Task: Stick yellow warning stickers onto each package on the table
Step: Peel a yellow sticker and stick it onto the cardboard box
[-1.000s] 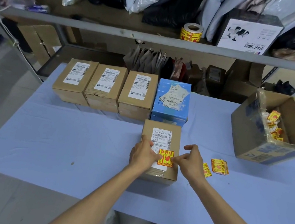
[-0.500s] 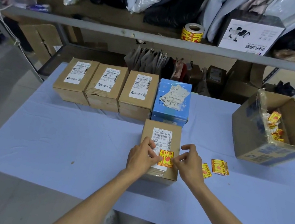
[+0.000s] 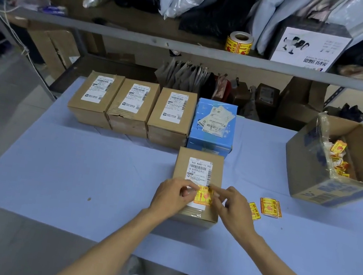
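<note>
A brown package with a white shipping label lies in front of me on the blue table. A yellow warning sticker lies on its top, over the label's lower end. My left hand pinches the sticker's left edge with curled fingers. From the other side, my right hand stretches its index finger along the sticker's top edge and presses it down. Behind stand three more brown packages and a blue package in a row, with no yellow sticker showing on them.
Loose yellow stickers lie on the table just right of my right hand. An open carton with more stickers stands at the right. A sticker roll sits on the shelf behind, among bags and boxes.
My right index finger has slid left over the sticker's top edge. The left hand stays at the sticker's left edge. The package has not moved.
</note>
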A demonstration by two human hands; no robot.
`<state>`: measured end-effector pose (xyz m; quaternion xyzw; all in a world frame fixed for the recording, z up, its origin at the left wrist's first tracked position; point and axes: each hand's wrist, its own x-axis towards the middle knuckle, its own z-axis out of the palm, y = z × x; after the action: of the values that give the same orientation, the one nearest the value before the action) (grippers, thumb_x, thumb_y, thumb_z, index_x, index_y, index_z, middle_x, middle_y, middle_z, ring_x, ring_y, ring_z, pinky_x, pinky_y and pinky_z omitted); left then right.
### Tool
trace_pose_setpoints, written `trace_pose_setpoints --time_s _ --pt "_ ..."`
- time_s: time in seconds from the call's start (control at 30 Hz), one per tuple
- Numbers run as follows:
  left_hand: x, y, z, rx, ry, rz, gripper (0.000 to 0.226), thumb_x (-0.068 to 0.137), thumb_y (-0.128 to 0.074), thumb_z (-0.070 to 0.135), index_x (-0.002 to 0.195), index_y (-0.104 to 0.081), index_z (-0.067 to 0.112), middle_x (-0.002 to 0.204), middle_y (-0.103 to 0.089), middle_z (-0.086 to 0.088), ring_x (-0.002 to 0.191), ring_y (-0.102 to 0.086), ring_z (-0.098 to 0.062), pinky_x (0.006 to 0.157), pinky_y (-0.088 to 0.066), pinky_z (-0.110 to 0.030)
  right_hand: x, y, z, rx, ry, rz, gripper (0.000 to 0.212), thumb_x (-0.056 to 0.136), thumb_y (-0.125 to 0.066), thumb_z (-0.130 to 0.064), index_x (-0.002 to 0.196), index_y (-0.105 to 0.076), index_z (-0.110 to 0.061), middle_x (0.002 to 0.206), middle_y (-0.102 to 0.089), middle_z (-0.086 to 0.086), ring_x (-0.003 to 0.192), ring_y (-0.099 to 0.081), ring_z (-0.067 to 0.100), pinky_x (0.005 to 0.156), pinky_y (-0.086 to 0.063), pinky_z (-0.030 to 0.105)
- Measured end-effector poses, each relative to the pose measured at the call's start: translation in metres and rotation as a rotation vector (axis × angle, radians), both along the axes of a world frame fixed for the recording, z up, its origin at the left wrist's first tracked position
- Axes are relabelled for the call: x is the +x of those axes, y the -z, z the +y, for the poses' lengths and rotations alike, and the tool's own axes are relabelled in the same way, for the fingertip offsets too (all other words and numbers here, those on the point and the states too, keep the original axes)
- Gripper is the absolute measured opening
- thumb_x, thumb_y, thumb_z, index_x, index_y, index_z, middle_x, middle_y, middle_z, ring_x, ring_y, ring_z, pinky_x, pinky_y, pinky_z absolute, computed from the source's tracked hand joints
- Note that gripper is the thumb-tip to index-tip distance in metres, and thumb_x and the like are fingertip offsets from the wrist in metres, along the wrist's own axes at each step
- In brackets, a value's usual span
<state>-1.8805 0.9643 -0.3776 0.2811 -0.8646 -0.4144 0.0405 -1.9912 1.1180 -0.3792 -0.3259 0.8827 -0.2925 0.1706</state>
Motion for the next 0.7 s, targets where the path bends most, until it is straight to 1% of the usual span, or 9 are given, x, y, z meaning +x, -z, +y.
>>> trace_pose_setpoints --time_s 0.1,0.17,0.23,0.33,0.43,0.53,0.6,0.67,0.7 --pt "0.004 -0.002 -0.004 -0.111 0.056 -0.028 0.025 0.092 -0.056 0.034 0.112 -0.070 0.032 0.104 -0.071 0.006 0.087 -0.062 -0.013 0.068 -0.043 -0.020 0.000 -0.002 0.003 0.199 -0.090 0.092 0.033 0.096 -0.047 -0.041 0.127 -0.056 -0.045 0.089 -0.053 -0.004 0.075 -0.056 0.012 0.057 -0.038 0.023" --pt "0.009 -0.001 -0.009 -0.137 0.041 -0.034 0.028 0.093 -0.056 0.036 0.118 -0.067 0.035 0.097 -0.070 0.009 0.080 -0.056 -0.008 0.064 -0.037 -0.016 -0.001 -0.006 0.006 0.279 -0.069 0.191 0.033 0.097 -0.043 -0.045 0.128 -0.055 -0.045 0.092 -0.056 -0.003 0.080 -0.061 0.018 0.063 -0.044 0.028" --pt "0.012 -0.001 -0.012 -0.107 0.029 -0.032 0.029 0.092 -0.057 0.035 0.120 -0.066 0.036 0.090 -0.068 0.010 0.076 -0.054 -0.008 0.062 -0.036 -0.015 -0.003 -0.009 0.007 0.241 -0.033 0.216 0.034 0.096 -0.044 -0.046 0.126 -0.059 -0.040 0.093 -0.057 -0.002 0.079 -0.062 0.019 0.064 -0.046 0.029" --pt "0.008 -0.004 -0.009 -0.133 0.127 -0.038 0.036 0.091 -0.057 0.036 0.127 -0.059 0.040 0.110 -0.069 0.006 0.090 -0.060 -0.015 0.072 -0.044 -0.021 0.001 -0.012 0.003 0.128 -0.142 0.176 0.035 0.095 -0.048 -0.045 0.127 -0.059 -0.037 0.100 -0.055 -0.002 0.073 -0.060 0.018 0.062 -0.044 0.027" --pt "0.005 -0.001 -0.006 -0.265 0.230 -0.084 0.038 0.091 -0.053 0.043 0.129 -0.055 0.045 0.119 -0.065 0.009 0.099 -0.060 -0.015 0.076 -0.045 -0.024 0.009 -0.014 -0.004 0.187 -0.254 0.245 0.035 0.095 -0.050 -0.042 0.128 -0.058 -0.038 0.104 -0.049 0.002 0.077 -0.060 0.023 0.060 -0.045 0.032" --pt "0.007 0.001 -0.009 -0.234 0.179 -0.079 0.035 0.090 -0.057 0.043 0.125 -0.061 0.040 0.110 -0.067 0.007 0.092 -0.059 -0.013 0.069 -0.038 -0.019 0.008 -0.015 -0.003 0.250 -0.182 0.325 0.031 0.096 -0.048 -0.041 0.121 -0.064 -0.033 0.100 -0.052 0.004 0.082 -0.060 0.024 0.058 -0.041 0.030" --pt "0.009 0.002 -0.011 -0.159 0.129 -0.045 0.032 0.088 -0.062 0.041 0.119 -0.067 0.034 0.095 -0.066 0.009 0.080 -0.055 -0.009 0.067 -0.037 -0.019 0.005 -0.013 0.001 0.227 -0.174 0.362 0.030 0.094 -0.047 -0.043 0.115 -0.067 -0.033 0.096 -0.053 0.002 0.081 -0.061 0.022 0.054 -0.038 0.028" --pt "0.011 0.003 -0.011 -0.120 0.135 -0.018 0.033 0.088 -0.062 0.040 0.121 -0.066 0.034 0.085 -0.060 0.012 0.074 -0.052 -0.008 0.066 -0.040 -0.021 0.005 -0.011 0.004 0.170 -0.255 0.352 0.040 0.091 -0.041 -0.050 0.119 -0.063 -0.034 0.101 -0.054 0.001 0.081 -0.059 0.019 0.049 -0.040 0.027" --pt "0.012 0.004 -0.010 -0.142 0.181 -0.027 0.036 0.089 -0.059 0.041 0.126 -0.061 0.038 0.091 -0.063 0.012 0.078 -0.055 -0.010 0.068 -0.043 -0.023 0.006 -0.009 0.005 0.166 -0.321 0.345 0.044 0.090 -0.038 -0.052 0.123 -0.060 -0.035 0.105 -0.053 0.001 0.084 -0.057 0.017 0.048 -0.042 0.028"
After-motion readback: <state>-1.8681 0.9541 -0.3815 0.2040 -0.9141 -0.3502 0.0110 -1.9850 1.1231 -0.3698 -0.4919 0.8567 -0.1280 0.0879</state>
